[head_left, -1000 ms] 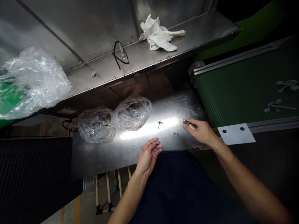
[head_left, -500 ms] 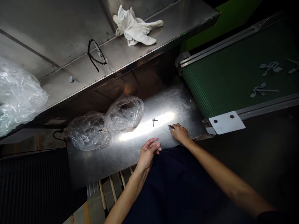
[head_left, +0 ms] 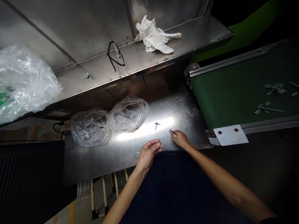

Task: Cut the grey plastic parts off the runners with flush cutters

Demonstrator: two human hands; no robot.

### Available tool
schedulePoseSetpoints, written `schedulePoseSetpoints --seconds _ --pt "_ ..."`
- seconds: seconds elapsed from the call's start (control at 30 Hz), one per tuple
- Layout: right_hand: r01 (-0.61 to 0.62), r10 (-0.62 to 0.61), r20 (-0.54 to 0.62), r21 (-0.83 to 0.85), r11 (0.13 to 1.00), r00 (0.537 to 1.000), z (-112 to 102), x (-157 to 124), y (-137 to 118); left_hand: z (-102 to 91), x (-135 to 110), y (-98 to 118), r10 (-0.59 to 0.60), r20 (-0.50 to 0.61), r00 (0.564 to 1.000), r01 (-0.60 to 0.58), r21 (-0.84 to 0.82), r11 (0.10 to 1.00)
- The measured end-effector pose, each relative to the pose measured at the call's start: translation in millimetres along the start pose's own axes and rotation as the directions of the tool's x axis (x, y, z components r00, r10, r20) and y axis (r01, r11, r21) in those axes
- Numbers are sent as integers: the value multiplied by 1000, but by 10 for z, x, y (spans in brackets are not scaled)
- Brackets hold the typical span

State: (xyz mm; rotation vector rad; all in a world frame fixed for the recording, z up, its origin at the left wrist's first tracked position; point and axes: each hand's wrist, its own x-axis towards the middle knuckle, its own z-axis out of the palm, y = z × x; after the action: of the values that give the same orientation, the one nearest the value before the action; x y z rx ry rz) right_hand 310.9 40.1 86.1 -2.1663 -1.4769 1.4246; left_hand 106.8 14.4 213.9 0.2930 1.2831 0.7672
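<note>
Setting: a stainless steel bench [head_left: 93, 163] was seen, with a green conveyor belt [head_left: 233, 96] off to the right and a steel shelf [head_left: 151, 63] along the far side.
Stuff around: white cloth gloves [head_left: 154, 37] and safety glasses [head_left: 115, 54] were left on the shelf, and two clear plastic bags [head_left: 109, 123] were sat at the bench's left.
Right hand [head_left: 180, 139]: a slim wood-handled tool [head_left: 173, 133] was pinched in the fingertips [head_left: 175, 134].
Left hand [head_left: 149, 154]: the fingers [head_left: 156, 143] were loosely curled; any hold couldn't be told.
Just changed: the right hand was closer in, and the small grey bits seen on the bench a second ago weren't visible.
Small part: a black cross-shaped piece [head_left: 157, 125] was left on the bench, just far of the hands.
</note>
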Motion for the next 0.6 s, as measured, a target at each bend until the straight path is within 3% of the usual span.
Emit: schedulePoseSetpoints --seconds 0.17,0.33,0.47,0.6 --pt "25 -56 73 363 931 996 -156 -234 -191 -31 -30 -14 48 -3 999 -48 2 999" --pt "95 -226 107 677 729 968 -383 -768 -642 116 -248 149 133 72 988 -135 27 990" --pt "108 -303 88 812 574 949 -507 -1098 -1011 273 -485 311 203 144 969 -208 21 978" --pt "122 -323 49 864 488 945 -533 -1234 -1204 338 -620 380 319 114 941 -326 51 944"
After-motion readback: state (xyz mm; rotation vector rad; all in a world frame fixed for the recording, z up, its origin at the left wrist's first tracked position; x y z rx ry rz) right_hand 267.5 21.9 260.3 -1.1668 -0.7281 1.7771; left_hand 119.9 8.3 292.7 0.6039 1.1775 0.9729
